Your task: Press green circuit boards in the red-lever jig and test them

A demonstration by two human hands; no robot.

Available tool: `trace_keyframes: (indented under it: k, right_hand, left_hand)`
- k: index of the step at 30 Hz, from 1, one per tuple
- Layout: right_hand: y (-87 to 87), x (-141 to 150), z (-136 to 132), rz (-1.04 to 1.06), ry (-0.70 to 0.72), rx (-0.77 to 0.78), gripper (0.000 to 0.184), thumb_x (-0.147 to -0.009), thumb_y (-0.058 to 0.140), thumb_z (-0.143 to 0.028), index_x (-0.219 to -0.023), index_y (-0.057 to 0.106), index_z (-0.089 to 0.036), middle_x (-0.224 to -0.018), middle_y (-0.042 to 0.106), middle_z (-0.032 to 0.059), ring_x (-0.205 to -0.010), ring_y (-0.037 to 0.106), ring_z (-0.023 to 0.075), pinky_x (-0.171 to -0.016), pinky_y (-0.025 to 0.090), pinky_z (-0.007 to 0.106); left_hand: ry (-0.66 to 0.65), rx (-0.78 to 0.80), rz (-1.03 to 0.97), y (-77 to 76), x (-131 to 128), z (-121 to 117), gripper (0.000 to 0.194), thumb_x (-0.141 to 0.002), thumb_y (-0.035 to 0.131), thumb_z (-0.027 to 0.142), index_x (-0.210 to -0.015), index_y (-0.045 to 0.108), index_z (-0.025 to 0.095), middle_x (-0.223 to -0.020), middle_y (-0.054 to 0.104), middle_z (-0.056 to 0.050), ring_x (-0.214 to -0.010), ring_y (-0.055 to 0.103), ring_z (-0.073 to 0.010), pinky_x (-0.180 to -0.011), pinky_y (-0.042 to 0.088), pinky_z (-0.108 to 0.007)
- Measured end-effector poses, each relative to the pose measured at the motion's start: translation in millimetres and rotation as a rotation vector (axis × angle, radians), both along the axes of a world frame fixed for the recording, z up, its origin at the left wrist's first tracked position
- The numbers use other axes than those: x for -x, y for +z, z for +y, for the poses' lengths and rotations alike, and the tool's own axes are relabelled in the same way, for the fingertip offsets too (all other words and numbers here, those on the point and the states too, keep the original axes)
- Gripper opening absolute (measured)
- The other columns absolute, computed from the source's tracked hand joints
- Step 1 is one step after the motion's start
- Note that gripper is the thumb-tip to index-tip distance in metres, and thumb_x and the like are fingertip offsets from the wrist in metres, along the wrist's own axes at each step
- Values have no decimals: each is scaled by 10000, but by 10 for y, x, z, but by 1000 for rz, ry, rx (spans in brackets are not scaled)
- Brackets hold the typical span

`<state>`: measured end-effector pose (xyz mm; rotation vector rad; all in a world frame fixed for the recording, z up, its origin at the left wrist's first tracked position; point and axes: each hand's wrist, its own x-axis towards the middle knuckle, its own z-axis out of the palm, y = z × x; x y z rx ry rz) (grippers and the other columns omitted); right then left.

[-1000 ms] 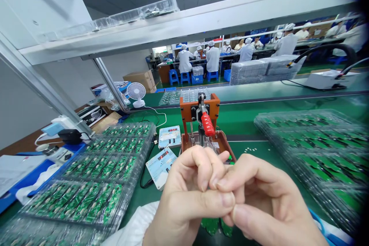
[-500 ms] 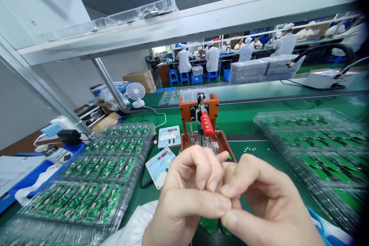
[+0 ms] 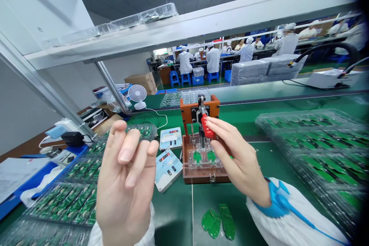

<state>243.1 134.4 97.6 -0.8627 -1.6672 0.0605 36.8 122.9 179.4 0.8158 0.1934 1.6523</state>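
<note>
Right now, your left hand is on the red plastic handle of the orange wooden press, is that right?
No, it is the right hand that is on the red plastic handle of the orange wooden press, as the head view shows. The left hand is raised, away from it.

Right hand [image 3: 233, 152] on red toggle-clamp handle [image 3: 206, 126], left hand [image 3: 125, 177] raised, loose green circuit boards [image 3: 217, 221] on bench

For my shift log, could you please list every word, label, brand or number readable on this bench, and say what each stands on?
Upper digital display panel: red LED digits, too small to read.
Lower digital display panel: red LED digits, too blurred to read.
No other words, labels or brands are legible.
</note>
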Motion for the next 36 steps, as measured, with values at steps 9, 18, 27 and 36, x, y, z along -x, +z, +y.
trace_keyframes:
  k: [9,18,27,36]
  right_hand:
    - [-42,50,98,-22,11,-23,440,-1037,559,-158,-1442,497,-318,-1547,539,60,-1473,460,259,-1210,443,536]
    - [-64,86,222,-63,-79,-185,416,-1030,542,-122,-1406,523,-300,-1412,634,81,-1348,580,249,-1118,527,507]
    - [399,-33,314,-204,-205,-317,276,-1089,462,-328,-1306,615,-252,-1157,724,82,-1042,677,250,-918,569,426]
    - [1361,-86,1348,68,-22,237,275,-1058,448,-196,-894,665,-159,-703,581,-7,-647,567,132,-678,460,270]
  left_hand:
    - [-46,-71,41,-38,28,-42,217,-1064,469,128,-1018,680,153,-475,179,133,-293,36,-29,-510,530,-112]
    - [-42,-85,69,-11,57,-59,155,-1001,545,113,-954,689,146,-466,149,131,-289,48,-21,-485,516,-110]
    - [-2,-68,66,-6,113,-50,128,-959,570,128,-919,688,162,-473,167,120,-306,94,-23,-489,504,-115]
    - [35,-63,96,-9,77,-19,242,-981,487,118,-883,704,159,-462,212,108,-310,108,-33,-481,480,-125]
